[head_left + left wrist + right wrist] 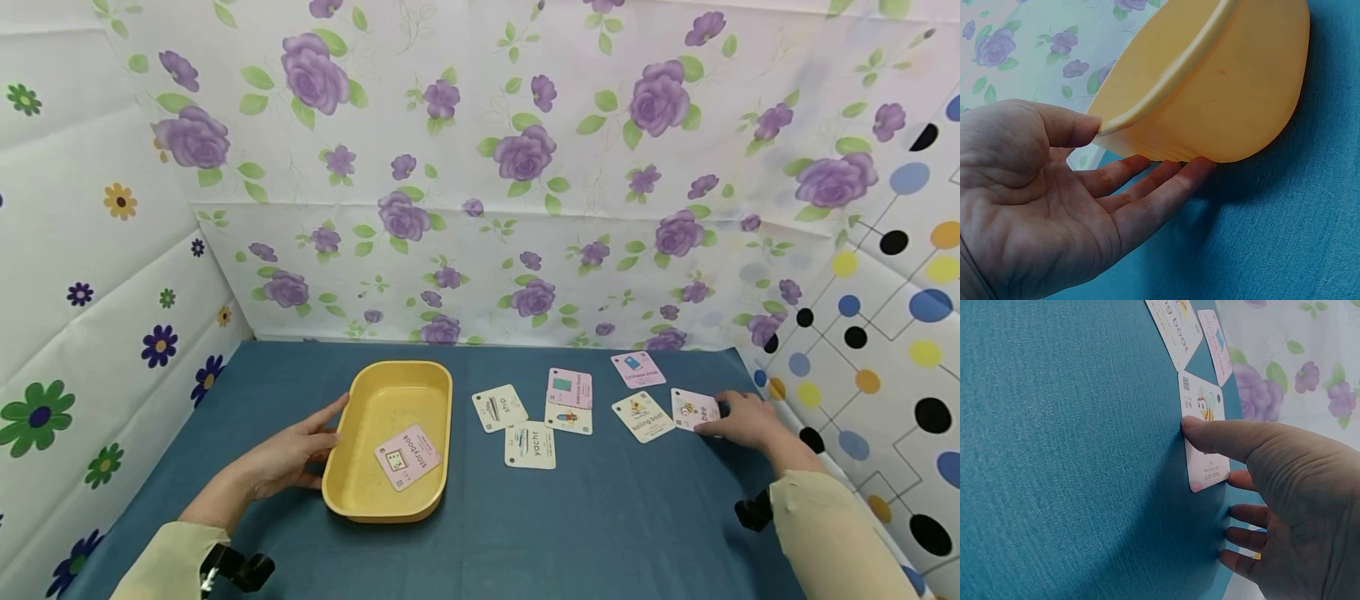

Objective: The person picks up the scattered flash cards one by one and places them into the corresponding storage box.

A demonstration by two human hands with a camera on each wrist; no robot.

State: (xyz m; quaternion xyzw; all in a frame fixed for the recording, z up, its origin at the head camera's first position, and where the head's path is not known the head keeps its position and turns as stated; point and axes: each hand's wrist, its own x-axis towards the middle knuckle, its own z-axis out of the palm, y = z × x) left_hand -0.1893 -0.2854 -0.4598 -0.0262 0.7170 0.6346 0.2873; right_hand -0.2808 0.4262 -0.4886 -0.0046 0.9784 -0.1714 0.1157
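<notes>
Now the half-curled right hand (pixel 744 421) pinches that pale-pink square paper bee card (pixel 688 410), likely light, best edge-held, while a loosely spread left hand (pixel 281 458) grips the yellow plastic tray (pixel 390 404)!

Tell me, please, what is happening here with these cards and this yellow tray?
A person works over a blue cloth. Their left grip holds the side of the yellow tray, in which the storybook card lies. Their right grip has the thumb and a finger at the edges of the bee card, at the far right of the group. Six other cards lie on the cloth, one partly covered by another.
</notes>
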